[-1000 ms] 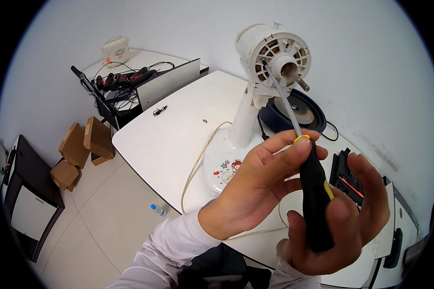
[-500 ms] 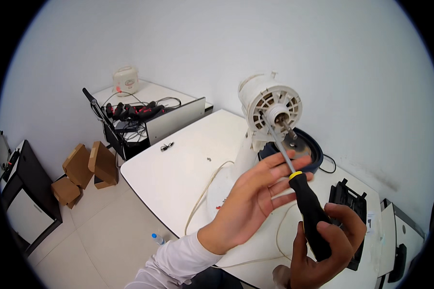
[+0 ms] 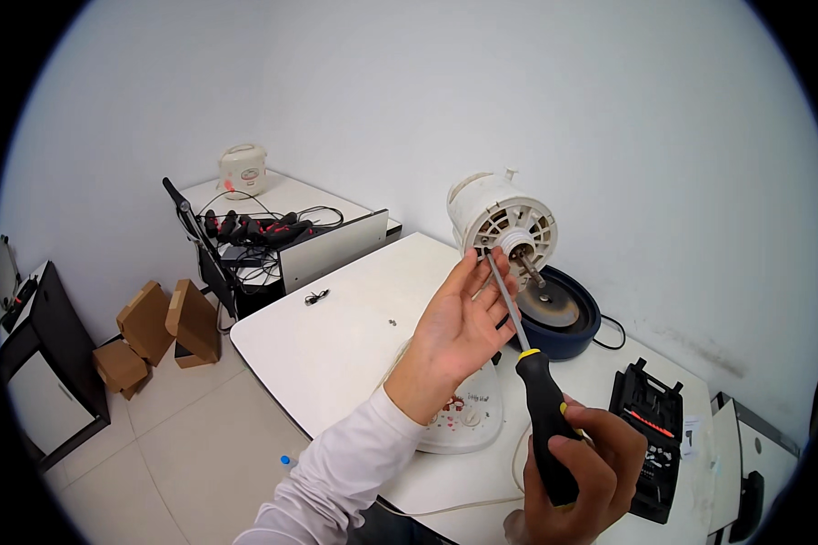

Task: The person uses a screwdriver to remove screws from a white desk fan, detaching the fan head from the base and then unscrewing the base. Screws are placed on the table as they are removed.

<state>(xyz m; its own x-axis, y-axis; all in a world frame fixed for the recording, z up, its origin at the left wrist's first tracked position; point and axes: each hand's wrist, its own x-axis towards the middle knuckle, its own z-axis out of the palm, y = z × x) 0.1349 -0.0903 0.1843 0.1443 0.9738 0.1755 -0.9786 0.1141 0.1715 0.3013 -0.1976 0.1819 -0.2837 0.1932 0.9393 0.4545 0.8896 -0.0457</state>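
A white electric fan's motor housing (image 3: 491,211), with a slotted round front and a bare metal shaft, stands on its stem above a white decorated base (image 3: 468,427). In my right hand (image 3: 600,459) is a black screwdriver (image 3: 541,400) with a yellow collar, its fingers wrapped round the handle. The screwdriver's tip meets the lower left of the housing's front. My left hand (image 3: 459,327) is palm-up just below, thumb and fingertips drawn in on either side of the blade near the tip. Whether a screw sits at the tip is hidden.
Behind the fan lies a dark blue round tub (image 3: 563,318) with a metal disc inside. An open black tool case (image 3: 645,427) rests on the white table (image 3: 336,345) at right. A small black cable (image 3: 316,297) lies at left. Cardboard boxes (image 3: 145,322) stand on the floor.
My left hand has risen to the housing, its spread fingers closing in round the blade near the tip. My right hand, with the screwdriver, has shifted left in view; the view itself has tilted.
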